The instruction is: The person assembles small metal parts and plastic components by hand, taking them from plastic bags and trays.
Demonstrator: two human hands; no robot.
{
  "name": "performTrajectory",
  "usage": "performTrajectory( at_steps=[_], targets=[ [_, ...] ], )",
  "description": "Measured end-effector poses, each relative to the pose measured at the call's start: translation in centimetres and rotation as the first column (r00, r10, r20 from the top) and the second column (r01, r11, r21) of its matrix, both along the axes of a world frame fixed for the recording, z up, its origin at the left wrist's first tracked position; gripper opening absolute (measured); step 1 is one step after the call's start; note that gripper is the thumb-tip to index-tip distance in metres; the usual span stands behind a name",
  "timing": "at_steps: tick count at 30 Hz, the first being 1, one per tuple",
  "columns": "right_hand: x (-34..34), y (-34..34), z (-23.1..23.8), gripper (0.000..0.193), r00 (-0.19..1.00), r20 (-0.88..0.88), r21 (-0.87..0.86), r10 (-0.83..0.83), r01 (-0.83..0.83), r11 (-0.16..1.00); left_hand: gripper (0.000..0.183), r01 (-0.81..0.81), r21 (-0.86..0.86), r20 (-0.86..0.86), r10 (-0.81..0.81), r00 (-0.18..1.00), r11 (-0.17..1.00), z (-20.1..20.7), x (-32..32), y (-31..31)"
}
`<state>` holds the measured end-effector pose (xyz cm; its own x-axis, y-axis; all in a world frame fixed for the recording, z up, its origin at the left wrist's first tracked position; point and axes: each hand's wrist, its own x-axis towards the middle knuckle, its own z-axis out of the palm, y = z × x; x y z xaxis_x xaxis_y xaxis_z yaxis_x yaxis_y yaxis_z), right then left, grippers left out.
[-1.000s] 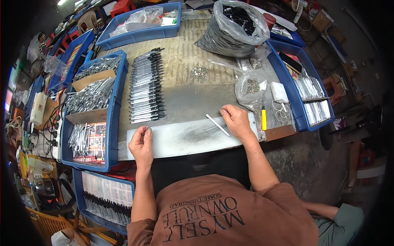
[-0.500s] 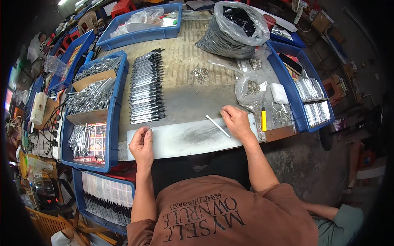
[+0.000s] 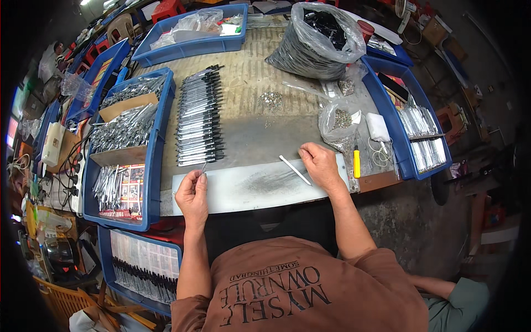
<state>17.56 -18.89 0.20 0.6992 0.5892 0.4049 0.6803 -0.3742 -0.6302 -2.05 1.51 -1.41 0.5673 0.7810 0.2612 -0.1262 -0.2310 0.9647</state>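
Observation:
Over the left part of the white board [image 3: 232, 196], my left hand [image 3: 192, 193] is closed in a pinch on a thin metal rod [image 3: 205, 165]. Its tip points toward the row of silver-and-black pens [image 3: 199, 119] laid side by side just beyond. My right hand [image 3: 319, 163] hovers at the board's right part with thumb and fingers pressed together; anything between them is hidden or too small to name. Beside it, a slim white stick [image 3: 295, 170] lies slantwise on the board, whose middle is smeared with dark marks.
Blue trays of metal pen parts flank me at left [image 3: 150, 193] and right [image 3: 423, 176]. Small metal pieces [image 3: 271, 100] lie heaped mid-table, near an open bag [image 3: 337, 122] of more. A large bag of black parts [image 3: 310, 63] stands behind; a yellow-handled tool [image 3: 357, 164] lies right.
The whole view has shifted very slightly. Both hands keep nearly the same place and the same closed pose.

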Motion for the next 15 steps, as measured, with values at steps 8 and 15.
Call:
performTrajectory(
  at_steps=[8,15],
  targets=[
    [0.00,-0.03,-0.06,0.011,1.000,-0.020,0.001,-0.008,0.008,1.000,0.011,-0.015,0.050,0.006,0.015,1.000,0.999,0.18,0.05,-0.04],
    [-0.10,0.04,0.06,0.011,1.000,-0.011,0.005,-0.015,0.015,1.000,0.011,-0.005,-0.010,0.018,0.005,1.000,1.000,0.10,0.07,-0.12]
  ],
)
